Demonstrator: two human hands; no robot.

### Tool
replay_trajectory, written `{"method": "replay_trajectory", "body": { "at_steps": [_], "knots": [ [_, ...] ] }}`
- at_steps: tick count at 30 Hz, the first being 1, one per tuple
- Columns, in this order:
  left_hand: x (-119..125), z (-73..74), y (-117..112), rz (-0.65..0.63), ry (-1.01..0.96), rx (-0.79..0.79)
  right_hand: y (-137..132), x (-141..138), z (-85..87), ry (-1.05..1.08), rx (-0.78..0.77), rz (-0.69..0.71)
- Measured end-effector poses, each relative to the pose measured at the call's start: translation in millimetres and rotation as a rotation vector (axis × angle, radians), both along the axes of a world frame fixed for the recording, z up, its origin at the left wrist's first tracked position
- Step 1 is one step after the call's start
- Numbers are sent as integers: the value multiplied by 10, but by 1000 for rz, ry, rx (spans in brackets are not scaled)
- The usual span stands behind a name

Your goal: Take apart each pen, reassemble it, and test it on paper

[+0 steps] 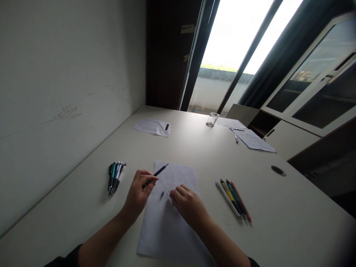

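My left hand (141,190) is closed around a dark pen (159,171), which slants up to the right above the sheet of paper (164,233). The top part of that sheet carries lines of handwriting. A small dark cone-shaped piece, like a pen tip (162,194), lies on the paper between my hands. My right hand (185,204) rests low over the sheet with its fingers curled and pressed together. Whether anything small is in that pinch is hidden.
A cluster of pens (114,178) lies left of the paper, and several more pens (232,200) lie right. Farther back are a written sheet (153,127), a glass (212,119), papers (256,140) and a single pen (236,138). A round cable hole (278,170) is at the right.
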State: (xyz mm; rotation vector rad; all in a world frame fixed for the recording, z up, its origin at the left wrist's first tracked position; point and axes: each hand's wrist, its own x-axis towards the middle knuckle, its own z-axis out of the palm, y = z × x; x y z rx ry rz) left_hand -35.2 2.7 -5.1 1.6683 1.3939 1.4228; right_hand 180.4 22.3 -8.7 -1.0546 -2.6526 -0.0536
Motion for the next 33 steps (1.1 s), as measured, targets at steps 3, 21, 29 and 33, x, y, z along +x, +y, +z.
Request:
{"method": "replay_trajectory", "body": {
  "at_steps": [3, 21, 29, 33],
  "knots": [
    [-5, -2, -5, 9, 23, 10, 5, 0, -15, -11, -8, 19],
    [36, 54, -15, -98, -93, -12, 116, 103, 64, 646, -288, -197],
    [68, 53, -26, -249, -113, -34, 144, 100, 97, 1201, -814, -281],
    [63, 37, -25, -287, -121, -22, 143, 101, 85, 1292, -834, -281]
  ]
}}
